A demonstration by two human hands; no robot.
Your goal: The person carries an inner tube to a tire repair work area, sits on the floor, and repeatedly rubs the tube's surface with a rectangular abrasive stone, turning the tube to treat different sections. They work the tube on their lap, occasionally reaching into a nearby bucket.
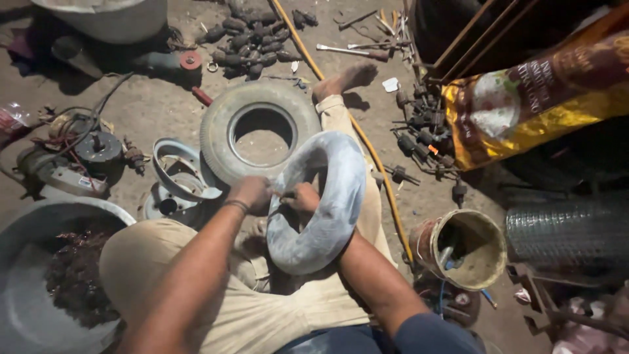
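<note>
Sitting on the dirt floor (164, 105), legs out, the person has a pale grey inner tube (327, 203) propped on the lap, standing on edge. Left hand (251, 193) curled w/ fingers pressed together on the tube's inner rim, a band on the wrist. Right hand (301, 196) just beside it, fingers bunched & pinching at the same inner edge — can't tell exactly what's between the tips, too small.

Just beyond the tube, a worn tyre (259, 128) lies flat on the floor, tube overlapping its near side. To the tyre's left, a metal wheel rim (177, 183) in two halves, touching the tyre. Bare foot (344, 78) stretched past the tyre, toward the far edge of the floor, w/ a yellow hose (367, 144) running alongside the leg.

Near left corner: big metal basin (39, 288) holding dark scrap. Near right: a grimy bucket (468, 249) w/ tools inside. Far side: pile of dark small parts (252, 39), a few hand tools (354, 51). Right: yellow printed sack (531, 105).
</note>
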